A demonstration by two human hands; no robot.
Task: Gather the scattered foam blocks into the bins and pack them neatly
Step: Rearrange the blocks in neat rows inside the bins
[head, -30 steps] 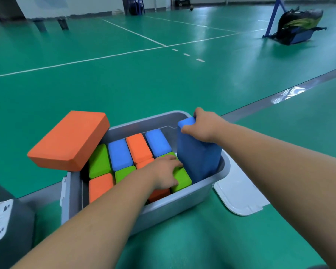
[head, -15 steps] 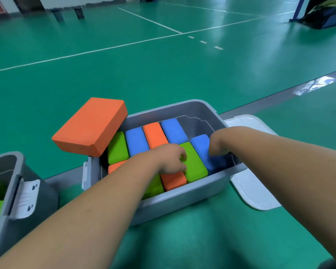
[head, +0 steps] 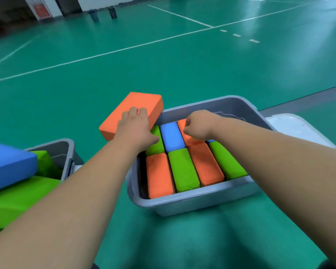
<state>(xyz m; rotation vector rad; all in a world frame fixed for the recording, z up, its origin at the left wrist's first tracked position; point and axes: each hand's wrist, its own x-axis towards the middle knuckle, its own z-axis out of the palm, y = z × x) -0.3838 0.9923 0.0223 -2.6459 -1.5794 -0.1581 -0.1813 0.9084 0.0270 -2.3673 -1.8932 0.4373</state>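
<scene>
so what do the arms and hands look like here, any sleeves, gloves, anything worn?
Two bare forearms run to the frame edge, with no sleeve in view on either. The left hand and right hand wear no gloves. I can see no watch, wristband or ring, and no markings or tape on either arm.

Two grey bins (head: pixel 66 152). The right bin (head: pixel 202 204) holds three orange blocks (head: pixel 159 175), three green blocks (head: pixel 184 169), two blue blocks (head: pixel 172 136); one loose orange block (head: pixel 132 101) on its rim.
</scene>
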